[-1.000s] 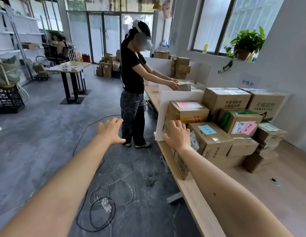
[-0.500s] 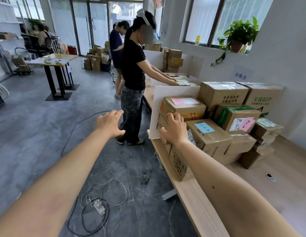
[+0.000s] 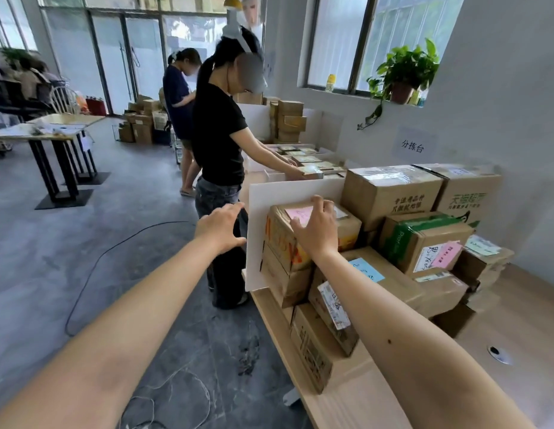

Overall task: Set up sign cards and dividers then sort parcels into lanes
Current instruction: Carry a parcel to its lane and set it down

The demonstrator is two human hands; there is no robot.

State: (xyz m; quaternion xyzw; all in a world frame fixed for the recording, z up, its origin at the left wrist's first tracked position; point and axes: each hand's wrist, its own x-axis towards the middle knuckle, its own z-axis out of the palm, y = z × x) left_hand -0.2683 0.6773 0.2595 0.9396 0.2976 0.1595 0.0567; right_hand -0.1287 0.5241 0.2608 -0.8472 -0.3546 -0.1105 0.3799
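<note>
A stack of cardboard parcels fills the wooden table [image 3: 347, 400] against the wall. My right hand [image 3: 317, 230] lies on top of the parcel with a pink label [image 3: 347, 230], fingers spread and reaching its far edge, thumb on the label. This parcel leans against an upright white divider board [image 3: 266, 212]. My left hand [image 3: 221, 226] hovers open in the air just left of the board, touching nothing. Below lie a parcel with a blue label [image 3: 390, 277] and a green-taped parcel [image 3: 424, 239].
A person in a black shirt [image 3: 220, 134] stands close at the table's far section handling small parcels; another person [image 3: 179, 97] stands behind. A paper sign [image 3: 412, 146] hangs on the wall. A black cable [image 3: 115, 252] runs across the floor. Black-legged tables [image 3: 53, 134] stand at left.
My right hand rose from the lower front parcel onto the top of the pink-labelled one. My left hand moved right, toward the divider board. The view came closer to the table.
</note>
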